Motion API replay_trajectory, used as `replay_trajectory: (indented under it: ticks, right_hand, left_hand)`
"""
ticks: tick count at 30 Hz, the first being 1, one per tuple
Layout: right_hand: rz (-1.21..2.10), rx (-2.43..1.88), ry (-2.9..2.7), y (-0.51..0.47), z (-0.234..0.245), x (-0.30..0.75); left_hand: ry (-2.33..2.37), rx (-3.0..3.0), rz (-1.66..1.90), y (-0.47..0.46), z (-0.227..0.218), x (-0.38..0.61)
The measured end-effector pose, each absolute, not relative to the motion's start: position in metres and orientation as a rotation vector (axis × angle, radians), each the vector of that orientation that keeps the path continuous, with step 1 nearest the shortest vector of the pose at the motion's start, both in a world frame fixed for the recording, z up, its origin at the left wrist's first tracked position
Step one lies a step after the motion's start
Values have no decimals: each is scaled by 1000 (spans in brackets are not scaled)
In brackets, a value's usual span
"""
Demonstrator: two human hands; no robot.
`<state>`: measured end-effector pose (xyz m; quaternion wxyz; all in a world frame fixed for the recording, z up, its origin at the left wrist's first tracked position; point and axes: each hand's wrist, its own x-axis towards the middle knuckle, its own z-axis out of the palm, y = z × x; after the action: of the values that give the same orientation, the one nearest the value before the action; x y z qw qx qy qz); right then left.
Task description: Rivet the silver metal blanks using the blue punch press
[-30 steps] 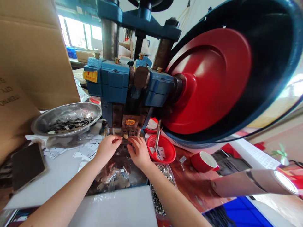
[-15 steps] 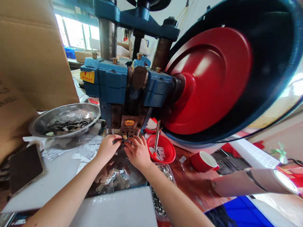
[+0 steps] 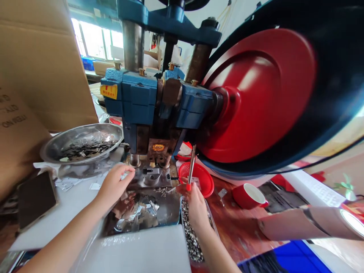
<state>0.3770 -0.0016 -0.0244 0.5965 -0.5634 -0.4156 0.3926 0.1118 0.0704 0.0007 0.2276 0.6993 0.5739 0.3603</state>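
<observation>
My left hand (image 3: 116, 184) is beside the lower die (image 3: 151, 176) of a blue press (image 3: 139, 98). Its thumb and fingers are pinched on a small metal plate (image 3: 124, 175), partly covered by the hand. My right hand (image 3: 197, 206) hangs over a clear tray of small metal parts (image 3: 191, 242), close to the red tip of a metal rod (image 3: 191, 167). Motion smears its fingers, so I cannot tell whether they hold anything. Flat metal pieces (image 3: 139, 214) lie on the press bed in front of the die, with tiny bits scattered behind them.
A steel bowl of dark metal plates (image 3: 47, 151) stands left, with a phone (image 3: 36, 200) nearby. Right of the press are a red basket (image 3: 209, 182), a red mug (image 3: 244, 197) and a lit lamp (image 3: 301, 223). The big red wheel (image 3: 261, 98) fills the upper right.
Both hands were together at the die, holding a dark piece. They have parted: my left has moved left, my right down and right over the tray. The die now shows.
</observation>
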Motion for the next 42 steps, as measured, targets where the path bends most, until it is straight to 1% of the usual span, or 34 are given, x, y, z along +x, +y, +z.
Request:
replay_trajectory:
  ticks: [4,7,10,19,23,26,31,34,37,42]
  right_hand:
    - [909,-1241,-1045,-22,-9,381]
    - [799,-1317,-1125,-21,-4,377]
    - [720,-1344,-1096,-15,-8,374]
    - [845,-1362,-1099,-14,-14,383]
    - [945,-1283,-999,-14,-25,384]
    - [980,-1304,-909,-12,-29,382]
    - [816,-1221,-1020,-11,-14,375]
    - [727,-1305,-1158,-9,-8,372]
    - [665,-1338,-1167,-4,-14,372]
    - [843,-1341,-1020,6,-37,379]
  left_hand:
    - [1501,2041,973,56,-8,110]
    - [1543,2053,1013,53,-17,109]
    - [1596,2033,1067,52,-22,101]
    - [1772,1931,1146,52,-19,76]
    - [1802,1868,1160,51,-14,72]
    - [1843,1836,1178,49,-5,67]
    - [1878,1801,1192,48,-1,59]
    - [1875,1805,1171,48,-7,59]
    - [1878,1821,1165,48,-11,61]
    - [1896,1824,1110,50,-3,54]
